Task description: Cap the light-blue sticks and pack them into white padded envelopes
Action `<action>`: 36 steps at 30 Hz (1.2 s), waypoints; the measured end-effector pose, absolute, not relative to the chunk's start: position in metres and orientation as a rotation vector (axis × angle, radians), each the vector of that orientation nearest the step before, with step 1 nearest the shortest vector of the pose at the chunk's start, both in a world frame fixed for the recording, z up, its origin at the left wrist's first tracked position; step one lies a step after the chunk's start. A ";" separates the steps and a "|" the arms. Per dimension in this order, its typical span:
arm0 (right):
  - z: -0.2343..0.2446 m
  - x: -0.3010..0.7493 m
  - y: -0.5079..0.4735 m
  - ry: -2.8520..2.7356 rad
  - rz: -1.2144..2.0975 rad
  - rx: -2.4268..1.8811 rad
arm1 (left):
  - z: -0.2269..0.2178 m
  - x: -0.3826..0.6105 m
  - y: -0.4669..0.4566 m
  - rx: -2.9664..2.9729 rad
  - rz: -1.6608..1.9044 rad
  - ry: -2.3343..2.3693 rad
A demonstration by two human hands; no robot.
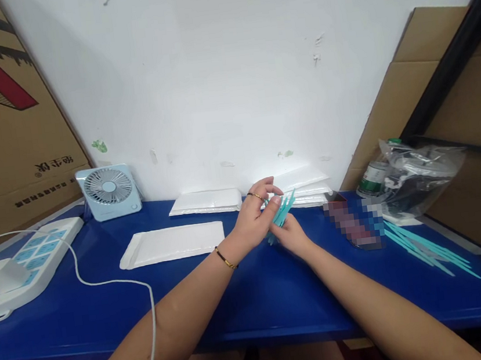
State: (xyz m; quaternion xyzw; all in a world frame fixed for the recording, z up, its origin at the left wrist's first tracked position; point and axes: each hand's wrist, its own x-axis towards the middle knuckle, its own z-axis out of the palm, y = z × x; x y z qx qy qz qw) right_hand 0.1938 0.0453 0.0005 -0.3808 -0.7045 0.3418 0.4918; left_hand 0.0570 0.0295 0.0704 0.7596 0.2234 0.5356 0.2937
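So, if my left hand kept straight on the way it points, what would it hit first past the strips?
Beyond the teal strips, the left hand would probably meet the stacked white packets by the wall; the gap is hard to judge.

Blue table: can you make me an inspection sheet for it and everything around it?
Surface: blue tabletop, with white envelopes on it.
Work things: teal strips, one bunch held, another bunch at the right.
Clutter: light-blue fan, clear plastic bag, pixelated item I can't identify.
Hands: right hand holds strips; left hand touches them, grip unclear.
Cables: white cable, running past the power strip and across the left forearm.
Surroundings: scuffed white wall; cardboard on both sides.
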 end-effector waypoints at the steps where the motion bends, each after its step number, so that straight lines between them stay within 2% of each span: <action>1: -0.001 0.193 0.047 -1.727 0.822 -0.926 | 0.072 0.062 0.031 1.989 1.431 0.604; 6: -0.010 0.188 0.051 -1.760 0.619 -0.955 | 0.066 0.090 0.038 1.714 1.394 0.662; 13: -0.022 0.187 0.056 -1.746 1.025 -1.048 | 0.042 0.092 0.052 1.222 1.485 0.686; 27: -0.022 0.185 0.055 -1.788 0.994 -1.019 | 0.049 0.085 0.058 1.138 1.395 0.737; 31: -0.016 0.184 0.052 -1.821 0.978 -1.016 | 0.046 0.035 0.053 1.693 1.109 1.120; 33: -0.013 0.187 0.053 -1.832 0.973 -1.017 | 0.037 0.006 0.046 2.097 0.785 1.508; 36: -0.009 0.197 0.056 -1.795 0.922 -1.056 | 0.021 -0.025 0.031 2.121 0.201 1.990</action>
